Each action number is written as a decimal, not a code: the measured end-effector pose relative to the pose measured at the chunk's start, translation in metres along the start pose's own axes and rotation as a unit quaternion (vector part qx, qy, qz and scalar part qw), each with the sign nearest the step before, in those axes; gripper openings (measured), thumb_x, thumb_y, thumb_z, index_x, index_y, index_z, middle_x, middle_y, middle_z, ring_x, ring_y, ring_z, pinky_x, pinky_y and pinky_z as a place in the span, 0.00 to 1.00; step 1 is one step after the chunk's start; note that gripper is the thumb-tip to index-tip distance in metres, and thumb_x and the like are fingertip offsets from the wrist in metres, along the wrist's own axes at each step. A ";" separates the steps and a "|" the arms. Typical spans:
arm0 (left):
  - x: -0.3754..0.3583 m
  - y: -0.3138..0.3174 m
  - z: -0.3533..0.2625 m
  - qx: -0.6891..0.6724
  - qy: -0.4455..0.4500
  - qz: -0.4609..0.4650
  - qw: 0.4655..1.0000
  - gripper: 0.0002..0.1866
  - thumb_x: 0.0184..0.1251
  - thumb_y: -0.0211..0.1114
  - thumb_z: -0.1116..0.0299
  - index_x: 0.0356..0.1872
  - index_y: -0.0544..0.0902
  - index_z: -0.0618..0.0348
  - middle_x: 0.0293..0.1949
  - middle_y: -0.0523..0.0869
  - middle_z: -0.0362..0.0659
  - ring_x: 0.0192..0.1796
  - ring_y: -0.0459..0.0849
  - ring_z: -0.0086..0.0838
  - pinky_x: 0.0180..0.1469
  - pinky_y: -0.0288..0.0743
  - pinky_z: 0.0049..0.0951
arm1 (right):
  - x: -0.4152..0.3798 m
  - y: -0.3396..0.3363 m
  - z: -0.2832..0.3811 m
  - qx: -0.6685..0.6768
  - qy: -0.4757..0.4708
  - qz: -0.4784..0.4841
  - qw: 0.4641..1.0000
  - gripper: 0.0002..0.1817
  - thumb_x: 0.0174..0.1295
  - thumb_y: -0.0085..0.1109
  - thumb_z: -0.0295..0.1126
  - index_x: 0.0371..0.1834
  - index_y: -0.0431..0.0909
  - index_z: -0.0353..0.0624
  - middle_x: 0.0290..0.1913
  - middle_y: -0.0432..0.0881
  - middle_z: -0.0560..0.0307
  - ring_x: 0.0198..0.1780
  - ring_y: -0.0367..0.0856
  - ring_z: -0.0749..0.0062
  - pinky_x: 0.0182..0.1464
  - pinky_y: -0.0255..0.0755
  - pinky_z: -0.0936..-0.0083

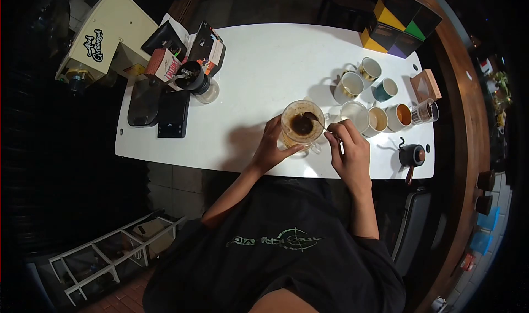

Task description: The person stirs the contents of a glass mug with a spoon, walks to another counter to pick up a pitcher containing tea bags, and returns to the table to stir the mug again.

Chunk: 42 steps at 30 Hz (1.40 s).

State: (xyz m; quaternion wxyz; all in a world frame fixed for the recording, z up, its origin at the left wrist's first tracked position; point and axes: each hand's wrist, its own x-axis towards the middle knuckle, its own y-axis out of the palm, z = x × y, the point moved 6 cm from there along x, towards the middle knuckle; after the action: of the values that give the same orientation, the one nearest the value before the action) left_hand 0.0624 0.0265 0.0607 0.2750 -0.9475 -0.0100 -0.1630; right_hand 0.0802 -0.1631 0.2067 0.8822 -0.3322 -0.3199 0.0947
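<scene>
A glass coffee dripper (286,127) with a filter stands near the table's front edge, on top of a glass server (315,147). Dark wet coffee grounds (301,125) lie in its bottom, and brown residue coats the filter's sides. My left hand (271,150) is closed around the dripper's left side, thumb at the front. Pinched in the fingers of my right hand (351,150) is a small spoon (312,116), its dark bowl dipping inside the dripper from the right. Part of the spoon's handle is hidden by my fingers.
Several cups (377,119) and a clear glass (423,112) stand to the right. A small black gooseneck kettle (411,155) sits at the right corner. At left are a hand grinder (194,79), a black scale (172,117) and a cream machine (107,34). Patterned boxes (394,29) stand at back right.
</scene>
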 end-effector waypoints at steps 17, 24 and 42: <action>-0.003 0.018 0.015 -0.057 -0.025 -0.010 0.998 0.41 0.53 0.80 0.62 0.68 0.73 0.61 0.69 0.69 0.51 0.73 0.68 0.47 0.75 0.64 0.46 | 0.000 0.024 -0.025 0.098 0.131 0.041 0.986 0.07 0.72 0.60 0.28 0.38 0.77 0.35 0.38 0.75 0.50 0.30 0.80 0.57 0.33 0.73 0.65; -0.006 0.023 0.023 -0.054 -0.053 -0.030 0.997 0.42 0.51 0.80 0.61 0.69 0.72 0.58 0.68 0.69 0.51 0.72 0.68 0.49 0.74 0.63 0.48 | -0.014 0.039 -0.062 0.250 0.236 -0.010 0.939 0.16 0.79 0.51 0.34 0.33 0.73 0.35 0.30 0.69 0.61 0.27 0.69 0.79 0.30 0.62 0.78; -0.008 0.025 0.023 -0.027 0.010 -0.025 0.999 0.43 0.53 0.79 0.62 0.71 0.69 0.55 0.70 0.67 0.50 0.73 0.66 0.48 0.73 0.61 0.49 | -0.010 0.014 -0.017 0.104 0.067 0.042 0.991 0.05 0.65 0.64 0.22 0.42 0.80 0.38 0.43 0.74 0.50 0.30 0.81 0.59 0.31 0.71 0.62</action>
State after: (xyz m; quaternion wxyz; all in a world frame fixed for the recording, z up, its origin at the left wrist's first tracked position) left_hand 0.0646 0.0180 0.0264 0.2451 -0.9523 -0.0265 -0.1800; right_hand 0.0838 -0.1650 0.1832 0.9268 -0.2576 -0.2340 0.1415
